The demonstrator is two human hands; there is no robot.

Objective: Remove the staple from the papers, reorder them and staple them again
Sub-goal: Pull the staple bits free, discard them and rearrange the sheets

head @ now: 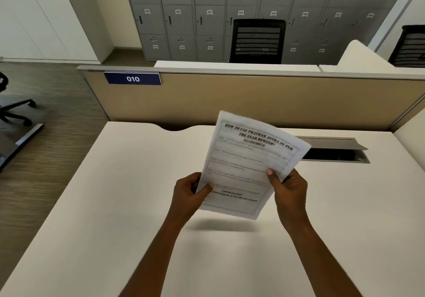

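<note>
A thin set of printed white papers [246,161] is held up above the white desk [115,204], tilted to the right, with a bold heading at its top. My left hand [188,193] grips the lower left edge, thumb on the front page. My right hand [288,188] pinches the right edge, thumb on the front. The pages look slightly fanned at the top right corner. I cannot make out a staple, and no stapler or staple remover is in view.
A beige partition [253,99] with a blue "010" sign [132,79] closes the desk's far side. An open cable flap [333,149] sits at the desk's back right. Grey lockers [207,16] and black chairs [257,41] stand beyond.
</note>
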